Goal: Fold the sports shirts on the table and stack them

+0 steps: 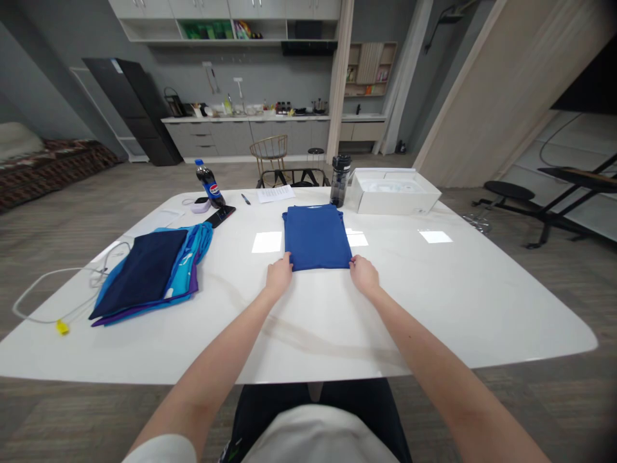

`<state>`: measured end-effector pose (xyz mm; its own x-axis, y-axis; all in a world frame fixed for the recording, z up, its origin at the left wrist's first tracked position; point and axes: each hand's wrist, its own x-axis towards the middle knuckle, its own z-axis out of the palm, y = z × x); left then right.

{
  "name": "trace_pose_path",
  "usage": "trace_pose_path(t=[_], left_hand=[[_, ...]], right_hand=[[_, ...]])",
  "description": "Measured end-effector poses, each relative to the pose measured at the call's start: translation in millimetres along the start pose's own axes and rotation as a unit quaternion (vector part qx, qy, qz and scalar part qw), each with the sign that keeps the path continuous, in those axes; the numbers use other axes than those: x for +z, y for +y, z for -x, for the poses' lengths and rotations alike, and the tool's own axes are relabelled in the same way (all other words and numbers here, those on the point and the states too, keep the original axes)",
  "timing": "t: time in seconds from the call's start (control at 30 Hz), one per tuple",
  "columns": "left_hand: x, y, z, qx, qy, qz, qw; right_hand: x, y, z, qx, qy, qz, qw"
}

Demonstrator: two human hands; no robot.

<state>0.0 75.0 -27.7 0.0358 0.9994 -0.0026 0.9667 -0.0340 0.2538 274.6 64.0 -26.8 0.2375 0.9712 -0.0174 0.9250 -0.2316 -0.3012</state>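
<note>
A blue T-shirt (317, 238), folded into a near square, lies flat on the white table (434, 302) in front of me. My left hand (279, 275) pinches its near left corner, and my right hand (364, 274) pinches the near right corner. Both sets of fingers are closed on the cloth, partly hidden by the backs of my hands. Over to the left rests a stack of folded clothes (149, 270), dark navy on top with bright blue and purple layers showing beneath.
Behind the shirt stand a dark water bottle (340, 181) and a white box (393, 193). At the back left are a cola bottle (211, 184), a phone (222, 216), a pen (246, 199) and a paper sheet (275, 193). A white cable (36, 319) loops off the left edge.
</note>
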Motion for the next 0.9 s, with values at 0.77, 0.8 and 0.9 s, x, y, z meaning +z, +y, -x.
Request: trace_pose_path(t=[0.77, 0.8, 0.9], left_hand=[[-24.0, -51.9, 54.2, 0.086, 0.080, 0.097, 0.988], [-22.0, -42.0, 37.7, 0.107, 0.100, 0.095, 0.985], [-12.3, -11.2, 7.0, 0.161, 0.086, 0.067, 0.981]], right_hand=[[-13.5, 28.8, 42.3, -0.058, -0.027, -0.086, 0.994], [-10.1, 17.6, 24.9, -0.045, -0.021, -0.080, 0.996], [-2.8, -16.5, -7.9, -0.006, -0.044, -0.053, 0.998]])
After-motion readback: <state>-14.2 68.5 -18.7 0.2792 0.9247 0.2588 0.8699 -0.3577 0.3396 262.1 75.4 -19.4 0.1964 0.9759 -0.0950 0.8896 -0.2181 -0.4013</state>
